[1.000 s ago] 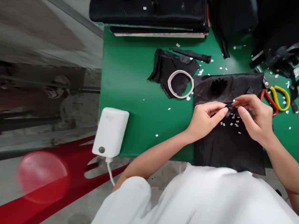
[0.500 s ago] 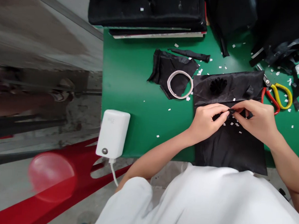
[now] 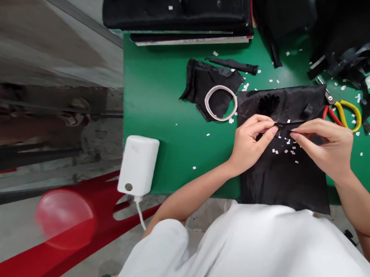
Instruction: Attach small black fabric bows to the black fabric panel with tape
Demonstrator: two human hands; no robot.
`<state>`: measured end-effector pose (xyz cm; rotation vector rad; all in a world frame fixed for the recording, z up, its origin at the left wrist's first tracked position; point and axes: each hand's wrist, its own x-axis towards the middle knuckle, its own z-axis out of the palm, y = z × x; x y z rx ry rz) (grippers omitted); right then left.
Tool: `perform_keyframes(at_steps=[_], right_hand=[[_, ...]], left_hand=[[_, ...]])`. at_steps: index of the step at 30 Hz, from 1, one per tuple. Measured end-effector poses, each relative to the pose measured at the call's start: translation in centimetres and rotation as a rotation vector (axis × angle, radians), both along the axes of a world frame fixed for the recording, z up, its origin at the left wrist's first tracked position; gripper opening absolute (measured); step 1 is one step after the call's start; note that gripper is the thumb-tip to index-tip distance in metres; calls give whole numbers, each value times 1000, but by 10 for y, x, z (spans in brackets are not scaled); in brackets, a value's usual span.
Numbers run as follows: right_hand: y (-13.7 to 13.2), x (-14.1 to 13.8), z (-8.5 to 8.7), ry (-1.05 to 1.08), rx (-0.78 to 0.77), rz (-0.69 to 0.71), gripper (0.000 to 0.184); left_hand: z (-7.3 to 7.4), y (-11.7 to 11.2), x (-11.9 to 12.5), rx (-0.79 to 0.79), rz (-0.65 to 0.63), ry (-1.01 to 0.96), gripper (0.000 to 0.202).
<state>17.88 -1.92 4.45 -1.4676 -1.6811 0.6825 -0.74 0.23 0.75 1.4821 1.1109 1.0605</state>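
Observation:
My left hand (image 3: pixel 250 137) pinches a small black strip (image 3: pixel 278 124) between thumb and forefinger. Close to its right, my right hand (image 3: pixel 327 146) has thumb and forefinger pressed together at the tips; anything between them is too small to make out. A short gap separates the two hands. Both are over a black fabric sheet (image 3: pixel 282 181) scattered with tiny white paper bits (image 3: pixel 286 151). A fluffy black bunch (image 3: pixel 268 103) lies on the sheet beyond my hands. Scissors (image 3: pixel 330 99) with one red and one yellow handle rest by its upper right corner.
On the green table (image 3: pixel 156 95), a white tape roll (image 3: pixel 207 104) lies on a black scrap (image 3: pixel 196 83). A white power bank (image 3: pixel 138 165) with a cable stands at the left edge. A folded black stack (image 3: pixel 176 14) and black material (image 3: pixel 342 31) occupy the back.
My hands have drawn apart from the same small black strip, the right one moving right and both slightly away from me. The strip stays in my left fingers.

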Motion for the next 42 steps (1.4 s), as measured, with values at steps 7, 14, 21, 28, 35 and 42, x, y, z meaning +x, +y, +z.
perform_keyframes(at_steps=[7, 14, 21, 28, 35, 42], right_hand=[[-7, -13, -5, 326, -183, -41, 5], [-9, -20, -10, 342, -197, -121, 12], [-10, -20, -13, 341, -198, -132, 11], [-11, -21, -16, 297, -210, -134, 13], [-13, -22, -18, 307, -201, -130, 13], [-15, -22, -22, 220, -165, -154, 16]], left_hand=[[1, -5, 2, 24, -31, 24, 19], [0, -7, 2, 75, -27, -5, 17], [1, -8, 3, 98, -28, 18, 19], [2, -10, 3, 96, -35, 28, 20], [4, -11, 3, 67, -45, 8, 20], [1, -12, 5, 32, -49, -31, 21]])
